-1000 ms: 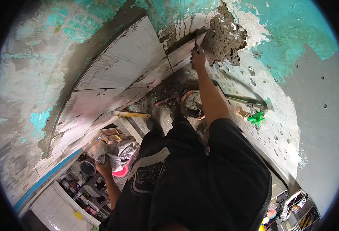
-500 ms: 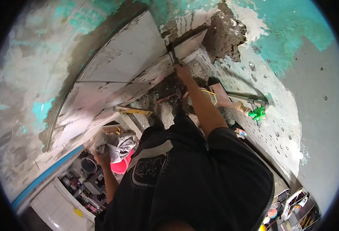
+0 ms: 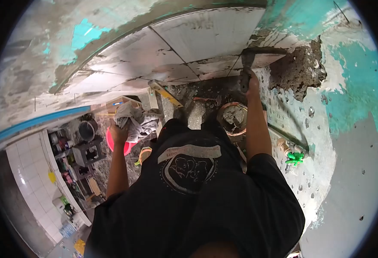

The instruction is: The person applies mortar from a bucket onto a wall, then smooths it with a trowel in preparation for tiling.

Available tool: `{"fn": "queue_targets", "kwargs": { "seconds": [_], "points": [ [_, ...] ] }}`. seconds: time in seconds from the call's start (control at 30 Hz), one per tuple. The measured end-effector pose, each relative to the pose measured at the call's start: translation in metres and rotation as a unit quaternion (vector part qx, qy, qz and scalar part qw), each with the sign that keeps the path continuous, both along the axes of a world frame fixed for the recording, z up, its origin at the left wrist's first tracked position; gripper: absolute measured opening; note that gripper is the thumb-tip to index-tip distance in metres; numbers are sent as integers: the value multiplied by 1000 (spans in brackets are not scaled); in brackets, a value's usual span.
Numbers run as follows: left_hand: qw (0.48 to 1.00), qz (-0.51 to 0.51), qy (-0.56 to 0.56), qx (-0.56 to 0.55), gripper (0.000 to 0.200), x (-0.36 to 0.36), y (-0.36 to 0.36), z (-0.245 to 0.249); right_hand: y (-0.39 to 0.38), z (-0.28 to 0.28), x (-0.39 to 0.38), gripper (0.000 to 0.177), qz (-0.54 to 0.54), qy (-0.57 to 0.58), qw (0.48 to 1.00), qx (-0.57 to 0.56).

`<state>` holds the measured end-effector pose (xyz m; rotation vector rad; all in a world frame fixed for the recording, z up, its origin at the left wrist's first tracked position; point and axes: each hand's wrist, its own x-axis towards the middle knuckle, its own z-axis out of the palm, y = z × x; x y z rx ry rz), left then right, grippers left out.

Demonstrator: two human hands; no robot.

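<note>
My right hand (image 3: pixel 252 84) is closed on the dark handle of a trowel (image 3: pixel 248 60), whose blade lies near the lower edge of the white wall tiles (image 3: pixel 202 36), beside a rough hole in the plaster (image 3: pixel 300 71). At the left, my left hand (image 3: pixel 119 133) grips a crumpled grey cloth (image 3: pixel 137 122) above a red basin (image 3: pixel 127 147). Below my right forearm's left side sits a round bucket of wet mortar (image 3: pixel 233 118).
A yellow level (image 3: pixel 166 93) leans below the tiles. A green tap (image 3: pixel 294 158) juts from the right wall. At the left are a dark bucket (image 3: pixel 87 130), a grey hollow block (image 3: pixel 88 153) and a shelf with bottles (image 3: pixel 60 144).
The view has turned, so the tiles and the mortar bucket show more fully. My right hand has moved right along the tiles with the trowel. The cloth is still in my left hand.
</note>
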<state>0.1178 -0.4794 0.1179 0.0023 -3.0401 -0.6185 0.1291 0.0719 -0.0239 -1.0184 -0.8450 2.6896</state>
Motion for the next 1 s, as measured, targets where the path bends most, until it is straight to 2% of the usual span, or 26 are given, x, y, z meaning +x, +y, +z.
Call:
{"fn": "queue_targets", "kwargs": {
  "seconds": [0.03, 0.07, 0.1, 0.17, 0.23, 0.3, 0.37, 0.4, 0.43, 0.5, 0.53, 0.6, 0.63, 0.67, 0.7, 0.73, 0.83, 0.9, 0.93, 1.0],
  "points": [
    [1000, 6, -7, 6, 37, 3, -4, -2, 5, -6, 2, 25, -2, 12, 1000, -13],
    [999, 0, 1, 53, 35, 6, -1, 0, 10, -11, 9, 24, 38, 94, 992, -78],
    [998, 11, 1, 56, 35, 9, 1, 2, 13, -17, 13, 24, 46, 160, 977, -136],
    [997, 35, 4, 61, 34, 16, 1, 5, 13, -21, 21, 23, 63, 287, 922, -253],
    [995, 44, 18, 86, 33, 22, -12, -6, 9, -25, 41, 24, 3, 216, 955, -204],
    [993, 62, 32, 99, 32, 30, -26, -9, -1, -21, 65, 23, 0, 191, 960, -206],
    [990, 85, 45, 104, 31, 38, -30, -10, -6, -57, 93, 24, -23, 68, 985, -154],
    [988, 92, 52, 115, 30, 41, -35, -13, -12, -68, 104, 24, -20, -48, 991, -124],
    [987, 100, 56, 116, 30, 46, -40, -15, -16, -81, 117, 24, -18, -162, 983, -89],
    [984, 112, 61, 121, 30, 54, -49, -18, -20, -113, 151, 22, 93, -174, 978, -63],
    [984, 117, 74, 108, 31, 55, -49, -19, -29, -134, 167, 21, 73, -203, 976, -28],
    [978, 120, 92, 147, 29, 59, -85, -55, -39, -164, 188, 20, 26, -256, 965, 48],
    [973, 120, 100, 169, 29, 59, -97, -71, -44, -156, 191, 19, 29, -302, 950, 74],
    [977, 147, 74, 137, 27, 59, -90, -60, -54, -146, 192, 18, 30, -348, 932, 100],
    [973, 155, 78, 151, 27, 55, -81, -52, -63, -135, 192, 17, 31, -392, 911, 125],
    [969, 165, 81, 164, 26, 52, -74, -44, -67, -129, 195, 19, 39, -415, 893, 168],
    [969, 160, 77, 173, 28, 49, -90, -52, -81, -114, 202, 18, 55, -417, 898, 132],
    [969, 135, 82, 188, 30, 45, -96, -52, -92, -108, 207, 20, 47, -390, 906, 160],
    [973, 148, 58, 164, 34, 43, -87, -33, -98, -106, 211, 21, 42, -378, 908, 174],
    [971, 145, 64, 177, 37, 39, -113, -53, -108, -110, 221, 20, 26, -368, 918, 142]
  ]
}}
